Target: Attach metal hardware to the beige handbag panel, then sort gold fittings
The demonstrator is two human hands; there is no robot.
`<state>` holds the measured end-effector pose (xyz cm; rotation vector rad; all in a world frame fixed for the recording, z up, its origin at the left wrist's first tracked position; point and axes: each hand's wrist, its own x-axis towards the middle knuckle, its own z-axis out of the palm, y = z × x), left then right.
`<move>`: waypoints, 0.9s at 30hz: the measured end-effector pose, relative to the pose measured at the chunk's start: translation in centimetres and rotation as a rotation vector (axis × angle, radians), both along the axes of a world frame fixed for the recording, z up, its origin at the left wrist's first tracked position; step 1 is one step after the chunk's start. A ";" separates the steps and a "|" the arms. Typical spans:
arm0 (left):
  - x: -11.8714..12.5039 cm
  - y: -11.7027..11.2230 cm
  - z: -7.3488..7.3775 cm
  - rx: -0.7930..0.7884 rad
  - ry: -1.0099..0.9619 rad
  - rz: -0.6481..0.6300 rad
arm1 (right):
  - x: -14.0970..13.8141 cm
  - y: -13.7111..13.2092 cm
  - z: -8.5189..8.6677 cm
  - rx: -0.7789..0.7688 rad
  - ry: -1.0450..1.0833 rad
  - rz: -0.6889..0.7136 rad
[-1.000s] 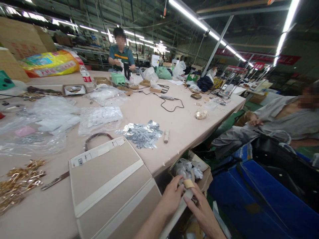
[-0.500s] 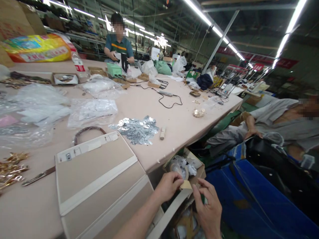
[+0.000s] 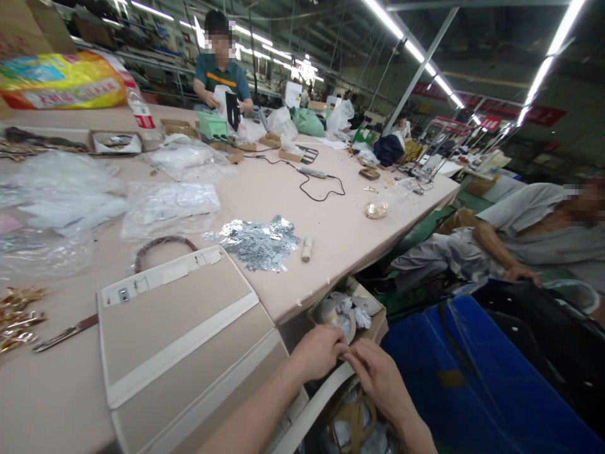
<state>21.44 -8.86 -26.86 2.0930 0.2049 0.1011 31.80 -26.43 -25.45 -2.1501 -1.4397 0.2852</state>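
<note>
A long pale strip [image 3: 317,403] runs up from the bottom edge to my two hands, just past the table's near corner. My left hand [image 3: 320,353] is closed in a pinch at the strip's upper end. Against it, my right hand [image 3: 378,375] pinches the same end, thumb and fingertips together. The very tip is hidden by my fingers. Left of my forearm lies a flat beige panel [image 3: 184,321] with white bands and a brown handle [image 3: 163,243] at its far edge.
Thin silvery metal plates [image 3: 262,243] lie piled beside a small roll [image 3: 307,250]. Below the table edge stands a carton [image 3: 378,325] with crumpled wrapping. A large blue case [image 3: 463,372] is at right, near a seated person [image 3: 510,246]. Another person [image 3: 222,79] works across the table.
My right hand has moved left and closed against my left hand at the strip's end. The yellowish piece between them is now covered. The seated person's hand has shifted right.
</note>
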 end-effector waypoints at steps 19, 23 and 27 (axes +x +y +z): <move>2.8 -0.8 2.1 0.040 -0.036 -0.251 | 0.4 -3.7 -2.7 0.255 0.000 -0.111; 3.1 -0.1 1.2 -0.142 -0.042 -0.308 | 0.2 -3.3 -2.1 0.346 -0.066 -0.103; 3.2 1.0 -0.4 -0.299 -0.034 -0.084 | -0.4 -3.0 -1.0 0.595 -0.095 -0.171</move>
